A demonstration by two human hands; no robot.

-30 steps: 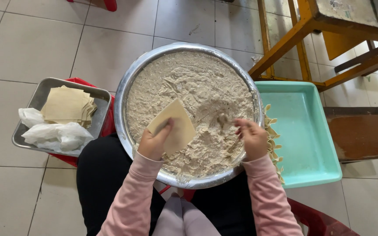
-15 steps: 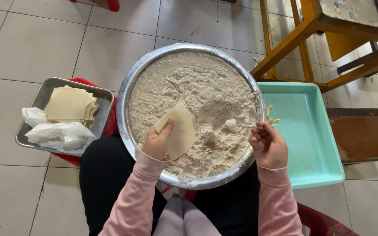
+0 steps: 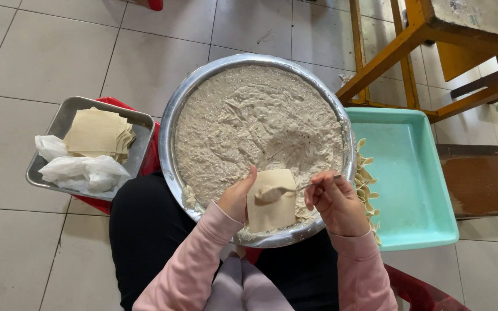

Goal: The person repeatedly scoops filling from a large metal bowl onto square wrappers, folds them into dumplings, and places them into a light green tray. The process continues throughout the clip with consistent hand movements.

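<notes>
The left hand (image 3: 236, 198) holds a pale square wrapper (image 3: 271, 201) flat, thumb gripping its edge. The right hand (image 3: 334, 203) pinches a spoon (image 3: 286, 190) whose tip lays filling on the wrapper, above the bowl (image 3: 171, 121).

one metal bowl (image 3: 171, 124), two trays (image 3: 402, 173), one spoon (image 3: 286, 189), two hands (image 3: 234, 198)

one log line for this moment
left hand: holds wrapper | right hand: spoon on wrapper | over filling bowl

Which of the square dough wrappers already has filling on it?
The single wrapper resting on the left hand, with filling at its top; the stacked wrappers in the metal tray are bare.
</notes>
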